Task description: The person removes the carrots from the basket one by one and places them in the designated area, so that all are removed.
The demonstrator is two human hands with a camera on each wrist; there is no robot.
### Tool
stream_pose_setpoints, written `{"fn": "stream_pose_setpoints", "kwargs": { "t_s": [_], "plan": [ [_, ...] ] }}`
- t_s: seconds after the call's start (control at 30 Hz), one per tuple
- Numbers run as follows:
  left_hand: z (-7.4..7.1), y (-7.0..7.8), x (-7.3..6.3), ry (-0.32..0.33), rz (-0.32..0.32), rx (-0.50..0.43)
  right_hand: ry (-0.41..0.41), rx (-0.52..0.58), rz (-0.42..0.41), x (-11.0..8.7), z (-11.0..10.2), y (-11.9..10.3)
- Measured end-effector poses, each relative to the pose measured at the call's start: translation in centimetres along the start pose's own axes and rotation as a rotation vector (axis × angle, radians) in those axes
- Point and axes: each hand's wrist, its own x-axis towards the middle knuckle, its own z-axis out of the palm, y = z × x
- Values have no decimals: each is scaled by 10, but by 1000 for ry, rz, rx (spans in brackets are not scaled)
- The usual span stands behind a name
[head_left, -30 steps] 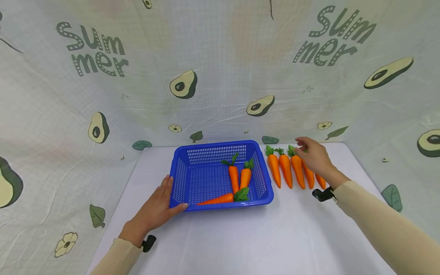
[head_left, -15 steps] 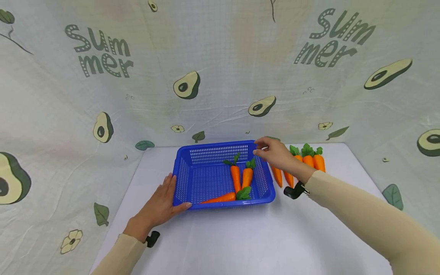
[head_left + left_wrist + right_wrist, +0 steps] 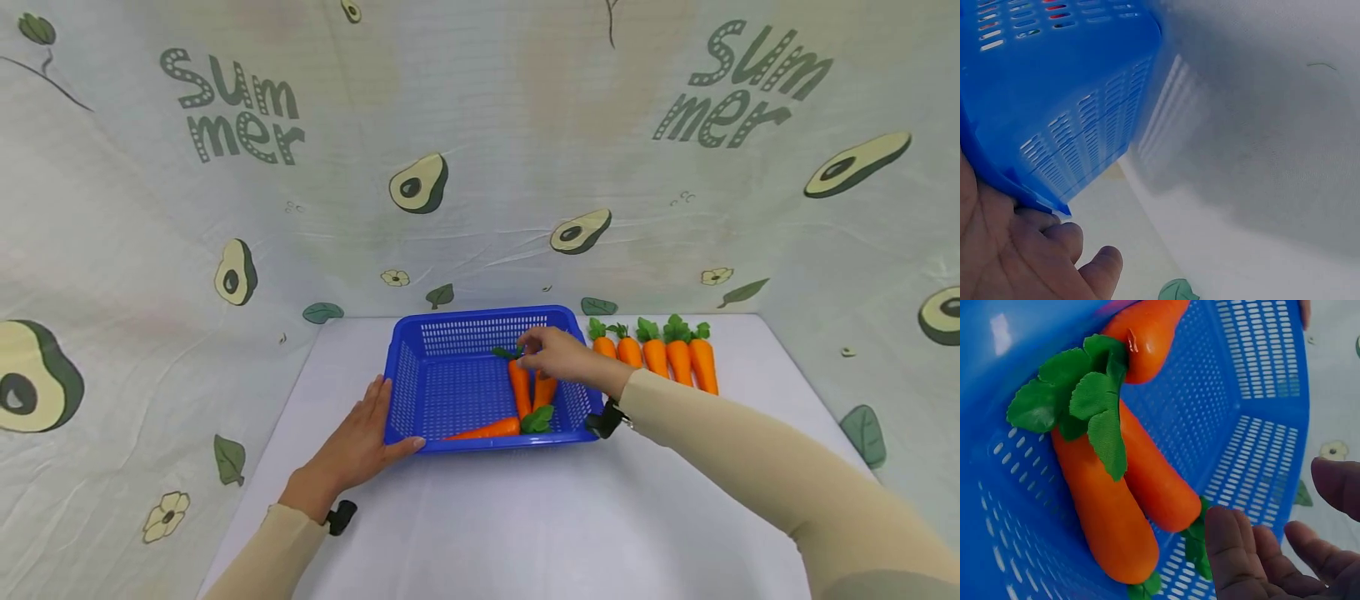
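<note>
A blue plastic basket (image 3: 450, 447) with slotted sides stands on the table. My left hand (image 3: 352, 446) rests against its left side, thumb lying along the front rim; in the left wrist view the palm (image 3: 1004, 256) is right at the rim. Inside the basket are an upright-lying carrot (image 3: 519, 387), a second carrot (image 3: 544, 390) to its right, and another carrot (image 3: 487, 429) lying crosswise along the front wall. My right hand (image 3: 558, 354) is over the basket's right half, above the carrot tops. In the right wrist view its fingers (image 3: 1235, 550) and thumb are apart, holding nothing, near green leaves (image 3: 1196, 544).
Right of the basket, several carrots lie side by side, among them an orange carrot (image 3: 703, 365) at the far end; my right forearm partly covers them. A printed cloth backdrop (image 3: 495, 167) rises behind the white tabletop (image 3: 480, 525).
My right hand has moved left from above the row of carrots, across the basket's right rim, to over the carrots inside. My left hand stays on the basket.
</note>
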Motion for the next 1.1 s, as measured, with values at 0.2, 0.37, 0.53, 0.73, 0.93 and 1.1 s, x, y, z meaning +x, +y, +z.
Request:
{"fn": "stream_pose_setpoints", "kwargs": {
  "t_s": [0.2, 0.37, 0.53, 0.73, 0.93, 1.1],
  "plan": [
    [4, -1, 3, -10, -16, -40, -37, 91, 98, 22, 3, 15],
    [6, -1, 4, -7, -19, -50, -73, 115, 150, 32, 3, 27],
    [6, -1, 3, 3, -17, -46, -96, 114, 186, 40, 8, 30],
    [6, -3, 2, 7, -21, -46, -137, 114, 191, 52, 23, 29],
    [5, -3, 2, 2, -14, -63, -159, 67, 192, 61, 40, 28],
    [5, -4, 2, -3, -22, -66, -172, 8, 178, 67, 50, 27]
  ]
}}
